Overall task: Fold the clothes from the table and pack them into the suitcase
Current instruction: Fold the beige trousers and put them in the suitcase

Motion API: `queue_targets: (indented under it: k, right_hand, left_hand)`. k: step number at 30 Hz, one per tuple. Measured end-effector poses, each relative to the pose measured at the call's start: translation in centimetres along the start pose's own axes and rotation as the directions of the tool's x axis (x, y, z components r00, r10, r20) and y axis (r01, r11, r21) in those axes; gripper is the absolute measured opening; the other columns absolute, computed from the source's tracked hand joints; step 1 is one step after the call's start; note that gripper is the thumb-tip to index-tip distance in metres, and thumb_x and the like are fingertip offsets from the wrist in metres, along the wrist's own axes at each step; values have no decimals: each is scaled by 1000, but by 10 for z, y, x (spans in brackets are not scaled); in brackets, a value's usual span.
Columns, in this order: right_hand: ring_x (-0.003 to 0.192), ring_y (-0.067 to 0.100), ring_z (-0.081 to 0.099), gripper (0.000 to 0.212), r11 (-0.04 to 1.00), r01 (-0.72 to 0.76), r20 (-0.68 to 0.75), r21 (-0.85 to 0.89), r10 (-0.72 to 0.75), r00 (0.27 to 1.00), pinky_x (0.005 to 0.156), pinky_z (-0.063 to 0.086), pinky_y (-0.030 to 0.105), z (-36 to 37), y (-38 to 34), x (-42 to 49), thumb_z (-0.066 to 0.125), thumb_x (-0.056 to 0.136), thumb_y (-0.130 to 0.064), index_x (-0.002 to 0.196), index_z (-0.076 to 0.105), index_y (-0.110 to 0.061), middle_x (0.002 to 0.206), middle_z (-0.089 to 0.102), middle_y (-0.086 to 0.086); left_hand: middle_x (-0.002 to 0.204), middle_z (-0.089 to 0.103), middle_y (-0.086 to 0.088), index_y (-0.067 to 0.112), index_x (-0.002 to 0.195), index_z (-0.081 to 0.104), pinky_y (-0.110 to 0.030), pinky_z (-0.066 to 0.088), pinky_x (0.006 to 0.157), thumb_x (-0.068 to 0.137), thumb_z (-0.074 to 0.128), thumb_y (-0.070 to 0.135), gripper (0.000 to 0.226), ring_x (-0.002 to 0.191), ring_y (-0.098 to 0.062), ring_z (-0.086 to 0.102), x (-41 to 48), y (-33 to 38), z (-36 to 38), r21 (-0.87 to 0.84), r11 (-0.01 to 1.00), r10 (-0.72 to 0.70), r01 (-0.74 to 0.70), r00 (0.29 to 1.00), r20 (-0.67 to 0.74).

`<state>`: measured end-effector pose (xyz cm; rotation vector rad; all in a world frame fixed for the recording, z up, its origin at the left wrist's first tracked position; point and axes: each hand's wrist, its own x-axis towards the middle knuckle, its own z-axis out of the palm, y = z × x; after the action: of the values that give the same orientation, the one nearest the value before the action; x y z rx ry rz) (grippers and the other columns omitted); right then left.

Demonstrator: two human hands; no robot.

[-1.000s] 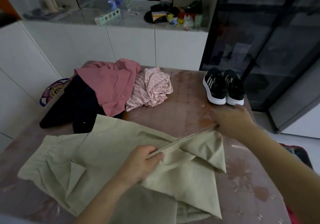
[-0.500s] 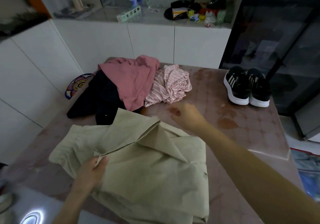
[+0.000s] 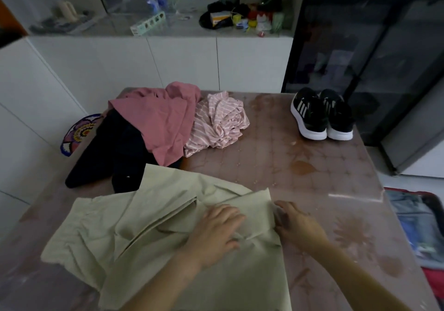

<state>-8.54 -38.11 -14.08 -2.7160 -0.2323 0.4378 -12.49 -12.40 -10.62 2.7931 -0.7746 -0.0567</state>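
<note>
A pale green garment (image 3: 149, 226) lies partly folded on the near half of the brown table (image 3: 312, 190). My left hand (image 3: 216, 231) rests flat on its right part, fingers spread over the cloth. My right hand (image 3: 295, 224) sits at the garment's right edge with its fingers curled against the fabric there. Farther back lie a black garment (image 3: 115, 157), a pink garment (image 3: 161, 121) and a pink striped garment (image 3: 221, 121) in a loose pile. An open red suitcase (image 3: 418, 217) with clothes inside stands on the floor at the right.
A pair of black sneakers (image 3: 322, 116) stands at the table's far right corner. White cabinets and a cluttered counter (image 3: 168, 22) run behind the table. A dark glass cabinet (image 3: 360, 34) fills the right background. A patterned mat (image 3: 77, 130) shows left of the table.
The upper layer of the pale green garment has been laid flat. My left hand moved right onto the cloth, and my right hand came back from the table's middle to the garment's right edge.
</note>
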Motion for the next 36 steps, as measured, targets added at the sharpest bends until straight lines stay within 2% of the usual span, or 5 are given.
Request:
queue_targets:
  k: [7, 17, 26, 33, 36]
  right_hand:
    - [78, 22, 67, 44, 987, 123, -319, -108, -151, 936, 68, 51, 35, 14, -19, 10, 49, 75, -49, 110, 59, -24, 98, 67, -4]
    - [82, 13, 66, 36, 908, 274, -396, 318, -135, 908, 66, 53, 32, 9, -68, 25, 44, 82, -52, 104, 60, -29, 98, 68, -8]
    - [47, 19, 59, 20, 966, 252, -343, -57, -256, 904, 35, 34, 21, 29, -99, 43, 45, 78, -42, 84, 54, -25, 77, 61, -4]
    - [57, 18, 54, 21, 852, 44, -266, 521, 113, 957, 56, 42, 32, 12, -105, 46, 54, 89, -18, 70, 61, -10, 60, 57, 0]
    - [57, 21, 48, 25, 586, 10, -133, 810, 166, 977, 56, 38, 32, -3, -107, 47, 49, 96, -14, 77, 56, 1, 60, 52, 10]
  left_hand:
    - [65, 56, 13, 27, 78, 56, -26, 41, 59, 89, 42, 52, 31, 64, -5, 54, 26, -22, -23, -449, 870, -277, 204, 956, -102]
    - [58, 51, -2, 11, 67, 56, -27, 39, 57, 82, 49, 50, 43, 57, -4, 44, 35, -59, -78, -671, 723, -462, 167, 839, -289]
    - [59, 38, 7, 0, 65, 51, -23, 31, 52, 83, 53, 33, 38, 55, -2, 34, 33, -69, -94, -730, 659, -562, 182, 764, -317]
    - [58, 50, -14, -2, 70, 56, -31, 36, 57, 85, 53, 37, 42, 57, -7, 41, 17, -104, -82, -685, 673, -594, 277, 755, -278]
    - [62, 55, -17, -3, 74, 62, -26, 37, 57, 82, 54, 39, 44, 60, -8, 44, 9, -115, -82, -692, 659, -594, 295, 768, -239]
